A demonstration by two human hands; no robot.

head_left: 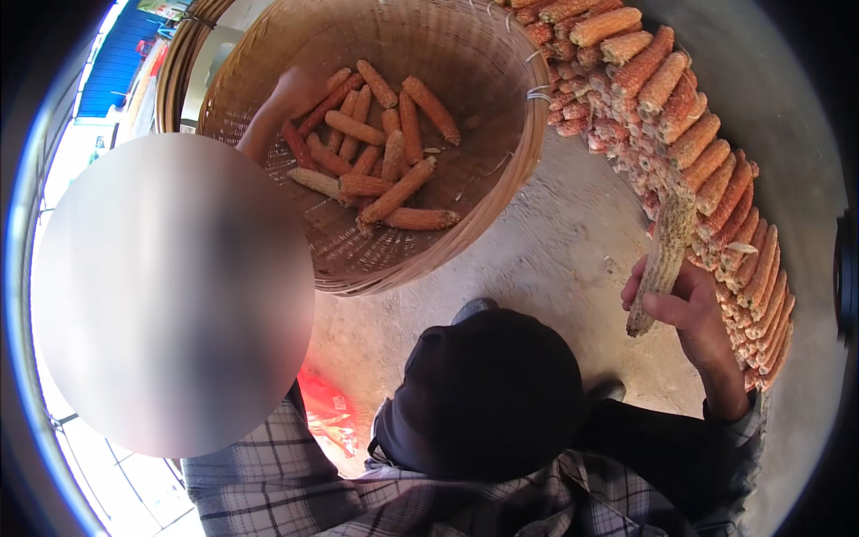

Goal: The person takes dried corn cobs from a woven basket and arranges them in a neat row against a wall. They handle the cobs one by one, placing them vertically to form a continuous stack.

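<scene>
In my right hand [698, 313] is a grey-brown, weathered corn cob [664, 259], held with the thumb on top and fingers wrapped beneath. Its far end points up toward the stacked corn cobs [707, 166]. My left hand [300, 94] reaches into the wicker basket [488, 210], by the loose orange and red corn cobs [358, 128] inside. Motion smears its fingers, so I cannot make out whether they grip one.
The cob stack curves along a grey wall [778, 116] on the right. A concrete floor [546, 259] lies between basket and stack. A red plastic bag [327, 407] sits lower left. A round blurred patch covers much of the left side.
</scene>
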